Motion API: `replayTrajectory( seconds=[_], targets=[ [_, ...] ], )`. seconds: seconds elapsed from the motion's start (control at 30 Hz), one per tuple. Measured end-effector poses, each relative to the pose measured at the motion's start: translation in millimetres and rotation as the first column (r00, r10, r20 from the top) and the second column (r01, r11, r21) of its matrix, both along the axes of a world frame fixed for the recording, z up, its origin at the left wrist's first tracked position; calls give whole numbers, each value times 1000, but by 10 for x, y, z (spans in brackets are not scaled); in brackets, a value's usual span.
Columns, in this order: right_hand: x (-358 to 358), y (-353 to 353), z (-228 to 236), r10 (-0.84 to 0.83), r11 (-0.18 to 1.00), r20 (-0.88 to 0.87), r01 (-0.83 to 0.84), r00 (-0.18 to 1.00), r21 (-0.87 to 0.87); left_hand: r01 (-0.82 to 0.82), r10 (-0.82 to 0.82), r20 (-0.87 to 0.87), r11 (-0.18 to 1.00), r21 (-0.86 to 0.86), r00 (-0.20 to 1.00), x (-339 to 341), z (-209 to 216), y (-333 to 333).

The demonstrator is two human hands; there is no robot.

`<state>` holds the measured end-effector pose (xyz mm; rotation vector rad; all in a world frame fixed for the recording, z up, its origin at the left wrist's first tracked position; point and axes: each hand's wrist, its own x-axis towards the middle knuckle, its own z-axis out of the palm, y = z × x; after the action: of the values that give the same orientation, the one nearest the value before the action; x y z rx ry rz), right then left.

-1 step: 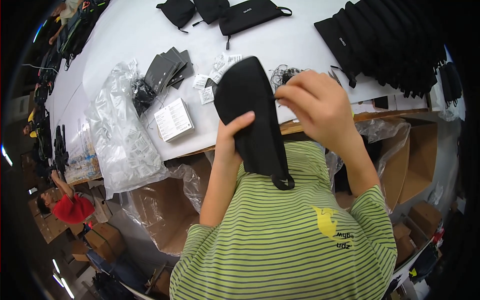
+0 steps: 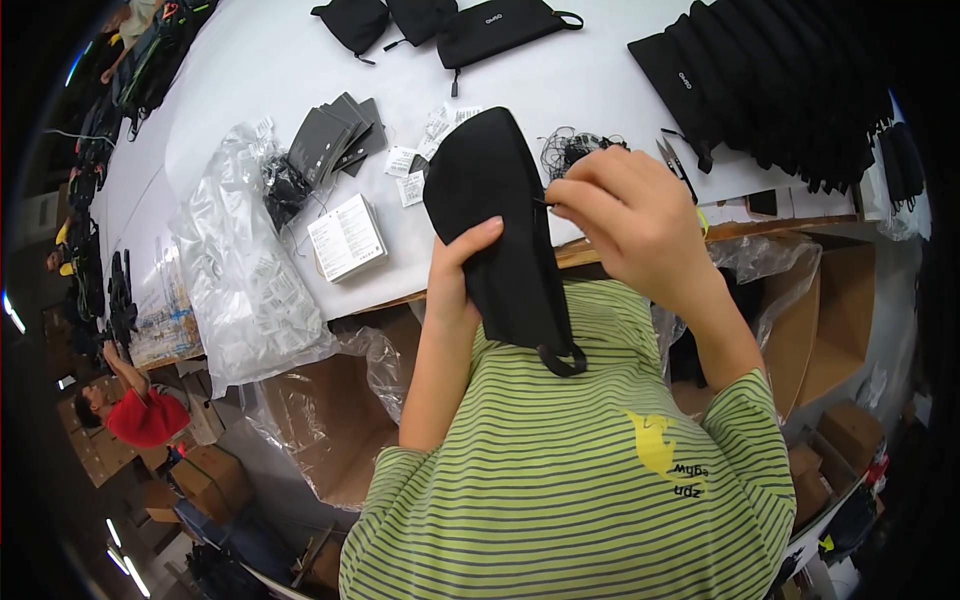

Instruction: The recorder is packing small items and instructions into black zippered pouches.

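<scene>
A black zippered pouch (image 2: 490, 200) is held up over the table's near edge, tilted, its loop hanging at the bottom end. My left hand (image 2: 455, 275) is closed round its left side, thumb lying across the front. At the pouch's right edge, my right hand (image 2: 630, 215) pinches a small dark zipper pull between thumb and fingertips. Behind the pouch lie white barcode tags (image 2: 410, 188), partly covered by it. A tangle of thin black cords (image 2: 575, 150) sits just beyond my right fingers. Scissors (image 2: 676, 160) rest to the right of that hand.
A long row of black pouches (image 2: 760, 90) fills the table's far right; more pouches (image 2: 505, 30) lie at the back. Dark cards (image 2: 335, 135), a white card stack (image 2: 347, 240) and a clear plastic bag (image 2: 250, 270) stand left. Lined cartons (image 2: 335, 430) sit below the edge. A person in red (image 2: 148, 415) is far left.
The pouch and my left hand have shifted slightly left and up. My right hand has moved a little, so more of the scissors shows beside it.
</scene>
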<state>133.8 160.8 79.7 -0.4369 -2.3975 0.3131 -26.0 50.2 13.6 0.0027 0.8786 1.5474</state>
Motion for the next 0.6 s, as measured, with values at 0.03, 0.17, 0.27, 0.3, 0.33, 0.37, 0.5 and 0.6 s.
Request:
replayTrajectory(
  seconds=[0.03,0.17,0.27,0.3,0.33,0.37,0.5,0.6],
  targets=[
    [10,-16,3,-2,1000,3,2,1000,-5,2,-2,3,1000,-5,1000,-9,9,7],
    [36,-27,15,57,998,35,-58,998,24,23,-21,-105,1000,20,994,-12,58,28],
    [24,-55,36,92,972,33,-82,995,-219,52,-46,-156,998,39,987,-62,86,43],
    [13,-95,28,87,933,15,-76,996,-352,77,-70,-163,996,37,984,-79,99,49],
    [0,-118,17,84,875,-4,-76,996,-478,74,-67,-166,997,37,984,-78,102,43],
    [-6,-114,13,87,875,-7,-80,996,-478,72,-66,-162,997,30,985,-74,106,36],
    [-36,-57,-23,39,955,-19,-43,999,-292,100,-98,-130,995,2,987,-72,95,-5],
    [-31,-38,-59,14,970,-45,-24,999,-243,159,-154,-137,987,21,979,-28,57,-43]
  ],
)
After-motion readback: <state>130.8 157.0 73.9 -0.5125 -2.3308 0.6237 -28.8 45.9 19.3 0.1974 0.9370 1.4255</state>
